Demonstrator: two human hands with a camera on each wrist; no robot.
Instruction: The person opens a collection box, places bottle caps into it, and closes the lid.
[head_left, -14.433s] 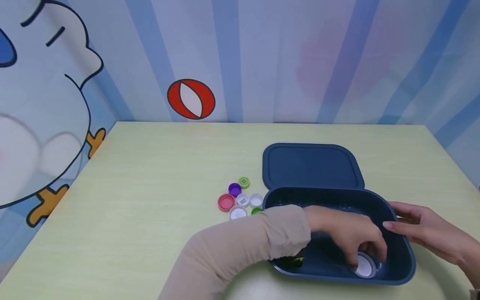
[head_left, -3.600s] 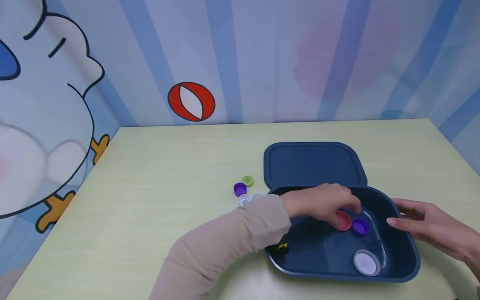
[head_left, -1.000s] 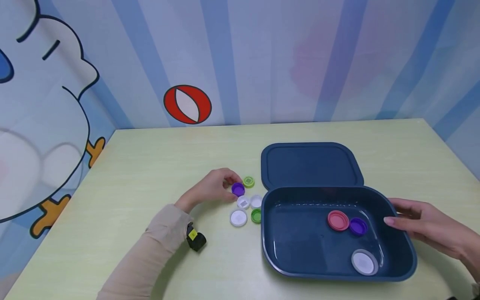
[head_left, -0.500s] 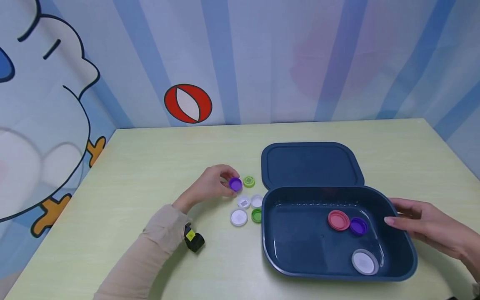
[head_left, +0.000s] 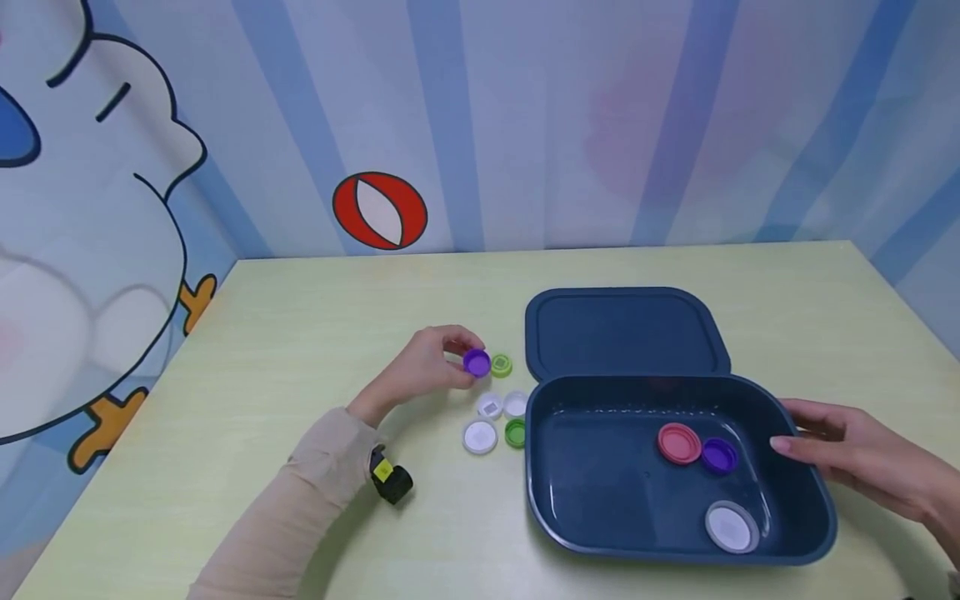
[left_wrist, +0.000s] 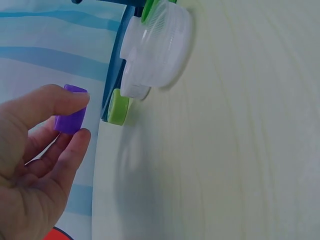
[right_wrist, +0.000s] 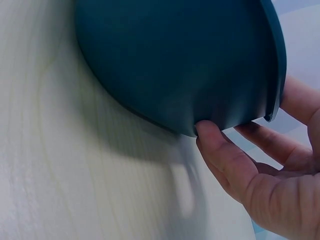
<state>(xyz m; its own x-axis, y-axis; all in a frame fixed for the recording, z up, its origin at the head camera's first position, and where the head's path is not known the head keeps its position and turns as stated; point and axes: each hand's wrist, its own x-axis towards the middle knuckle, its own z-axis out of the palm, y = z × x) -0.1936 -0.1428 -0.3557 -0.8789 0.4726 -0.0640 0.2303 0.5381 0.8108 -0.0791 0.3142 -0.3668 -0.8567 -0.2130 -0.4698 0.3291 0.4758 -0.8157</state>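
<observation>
My left hand (head_left: 427, 364) pinches a purple bottle cap (head_left: 477, 362) between thumb and fingers, raised off the table; the left wrist view shows the same purple cap (left_wrist: 72, 117) from the side. A lime-green cap (head_left: 502, 365) lies just right of it. Nearer me are white caps (head_left: 490, 405) and a green cap (head_left: 515, 432). At the right, my right hand (head_left: 862, 454) holds the end of a dark blue plastic box (head_left: 600, 550), thumb at the rim and fingers outside. Inside lie a red cap (head_left: 679, 443), a purple cap and a white lid (head_left: 732, 527).
Behind the box, a dark blue lid (head_left: 626, 333) lies flat on the pale table (head_left: 300, 333), right up against the box's back rim. A striped blue backdrop (head_left: 517, 125) rises at the far edge. A black wrist camera (head_left: 392, 479) sits on my left wrist.
Earlier, my left hand was in the box by the red cap. It returned to the caps on the table, gripped the purple one and lifted it. The right hand stays at the box.
</observation>
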